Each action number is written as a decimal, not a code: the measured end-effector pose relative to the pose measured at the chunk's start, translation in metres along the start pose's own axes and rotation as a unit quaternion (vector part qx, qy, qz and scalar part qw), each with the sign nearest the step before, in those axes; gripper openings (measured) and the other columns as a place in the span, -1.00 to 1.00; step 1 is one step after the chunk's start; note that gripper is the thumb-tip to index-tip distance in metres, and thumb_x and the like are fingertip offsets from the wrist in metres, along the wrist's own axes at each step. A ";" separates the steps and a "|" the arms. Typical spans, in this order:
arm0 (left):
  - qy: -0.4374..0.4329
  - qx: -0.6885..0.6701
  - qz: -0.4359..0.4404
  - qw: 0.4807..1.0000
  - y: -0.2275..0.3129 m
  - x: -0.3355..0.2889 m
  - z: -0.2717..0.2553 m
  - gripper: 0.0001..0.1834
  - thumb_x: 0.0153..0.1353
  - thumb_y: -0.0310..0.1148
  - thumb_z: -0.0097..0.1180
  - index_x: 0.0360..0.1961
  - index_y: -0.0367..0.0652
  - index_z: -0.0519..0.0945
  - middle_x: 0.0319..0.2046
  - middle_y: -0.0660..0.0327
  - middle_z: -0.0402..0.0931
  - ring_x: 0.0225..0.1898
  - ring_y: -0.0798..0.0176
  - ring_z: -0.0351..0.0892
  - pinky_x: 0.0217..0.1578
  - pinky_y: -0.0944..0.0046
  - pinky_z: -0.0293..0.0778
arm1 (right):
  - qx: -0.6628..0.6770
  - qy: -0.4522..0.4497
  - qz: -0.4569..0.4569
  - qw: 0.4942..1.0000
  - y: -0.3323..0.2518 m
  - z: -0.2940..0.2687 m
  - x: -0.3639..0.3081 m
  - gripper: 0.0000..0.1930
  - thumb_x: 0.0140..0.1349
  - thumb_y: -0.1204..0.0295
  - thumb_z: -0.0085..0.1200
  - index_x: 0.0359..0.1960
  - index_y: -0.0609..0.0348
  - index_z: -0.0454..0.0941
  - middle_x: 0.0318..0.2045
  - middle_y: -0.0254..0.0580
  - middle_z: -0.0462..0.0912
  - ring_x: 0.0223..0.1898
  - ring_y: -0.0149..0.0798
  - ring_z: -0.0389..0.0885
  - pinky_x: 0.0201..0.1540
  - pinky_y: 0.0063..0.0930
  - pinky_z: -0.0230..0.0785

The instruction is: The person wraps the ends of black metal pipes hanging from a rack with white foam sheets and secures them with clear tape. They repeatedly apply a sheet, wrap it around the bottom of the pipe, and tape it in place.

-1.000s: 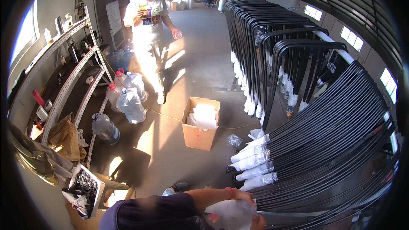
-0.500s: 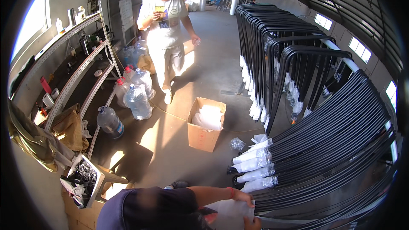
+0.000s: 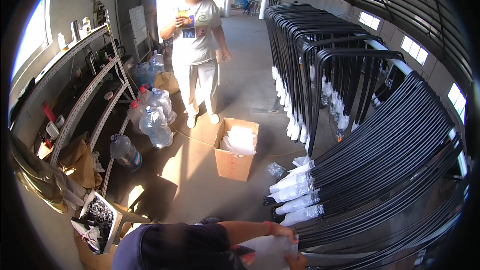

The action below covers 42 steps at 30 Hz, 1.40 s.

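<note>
At the lower edge, a white sheet (image 3: 265,251), thin and slightly see-through, is spread between my hands. My left hand (image 3: 283,233), with a red band at the wrist, grips its upper right edge. Lower down, my right hand (image 3: 297,261) pinches the same side, partly cut off by the frame edge. Just beyond my hands run long black tubes (image 3: 360,170) in a dense row. Several of their ends wear white wraps (image 3: 302,215) bound with clear film. Whether the sheet touches a tube end cannot be made out.
An open cardboard box (image 3: 234,166) with white sheets stands ahead on the floor. A person (image 3: 196,45) stands behind it, holding something yellow. Large water bottles (image 3: 156,127) and a metal shelf (image 3: 82,100) are at left. Bent black tubes (image 3: 320,25) hang on a rack.
My view has shifted slightly, moving the scene a little left. The person behind the box has stepped from a stride to standing with both feet down. My hands keep hold of the white sheet.
</note>
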State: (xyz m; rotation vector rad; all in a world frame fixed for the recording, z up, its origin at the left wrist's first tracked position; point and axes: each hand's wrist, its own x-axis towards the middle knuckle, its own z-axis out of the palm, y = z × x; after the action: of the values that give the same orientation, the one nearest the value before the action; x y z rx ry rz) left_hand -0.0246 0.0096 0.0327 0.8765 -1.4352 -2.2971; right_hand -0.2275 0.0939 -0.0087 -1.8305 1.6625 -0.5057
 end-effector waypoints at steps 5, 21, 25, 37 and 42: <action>0.001 -0.028 -0.018 0.999 -0.013 0.012 -0.005 -0.45 -0.08 -0.03 0.18 -0.19 -0.26 0.46 -0.32 0.19 0.47 -0.25 0.27 0.44 -0.24 0.24 0.35 | -0.026 -0.013 0.042 0.999 -0.027 -0.002 0.001 -0.59 0.01 0.06 0.05 -0.47 0.23 0.49 -0.59 -0.01 0.50 -0.53 -0.04 0.38 -0.38 -0.19 0.24; -0.090 -0.010 -0.038 0.995 -0.015 0.018 -0.016 -0.43 -0.12 -0.29 0.23 -0.06 -0.25 0.35 -0.23 0.14 0.47 -0.19 0.21 0.46 -0.16 0.19 0.39 | 0.033 -0.022 -0.051 0.998 -0.028 -0.018 -0.008 -0.60 0.11 0.12 -0.04 -0.36 0.29 0.50 -0.48 0.07 0.50 -0.43 0.00 0.42 -0.27 -0.21 0.26; -0.078 -0.038 -0.030 0.996 -0.011 0.012 -0.016 -0.44 -0.10 -0.23 0.24 -0.08 -0.23 0.37 -0.25 0.17 0.48 -0.21 0.25 0.46 -0.18 0.21 0.39 | 0.011 -0.045 -0.040 0.998 -0.002 -0.024 -0.020 -0.59 0.10 0.12 -0.04 -0.29 0.30 0.48 -0.38 0.13 0.50 -0.32 0.10 0.42 -0.19 -0.16 0.25; -0.073 -0.122 -0.007 0.990 -0.008 0.001 -0.001 -0.44 0.02 -0.07 0.13 -0.03 -0.17 0.34 -0.10 0.22 0.38 -0.09 0.32 0.36 -0.08 0.28 0.30 | -0.099 0.218 0.110 0.965 -0.043 -0.009 -0.013 -0.82 0.02 0.41 -0.01 -0.42 0.31 0.44 -0.44 0.07 0.52 -0.43 0.01 0.48 -0.33 -0.25 0.32; -0.055 -0.125 -0.021 0.990 -0.012 -0.006 -0.010 -0.39 0.05 0.02 0.07 0.02 -0.16 0.32 -0.07 0.29 0.37 -0.05 0.35 0.32 -0.01 0.31 0.21 | -0.193 0.384 0.039 0.902 -0.084 0.012 -0.001 -0.94 -0.11 0.58 -0.03 -0.55 0.31 0.41 -0.47 0.05 0.44 -0.36 0.10 0.41 -0.28 -0.14 0.22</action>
State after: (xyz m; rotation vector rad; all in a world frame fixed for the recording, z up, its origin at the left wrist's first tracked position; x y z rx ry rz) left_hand -0.0129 0.0113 0.0204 0.7226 -1.1453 -2.5229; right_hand -0.1568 0.0995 0.0383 -1.9535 2.4952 -1.0182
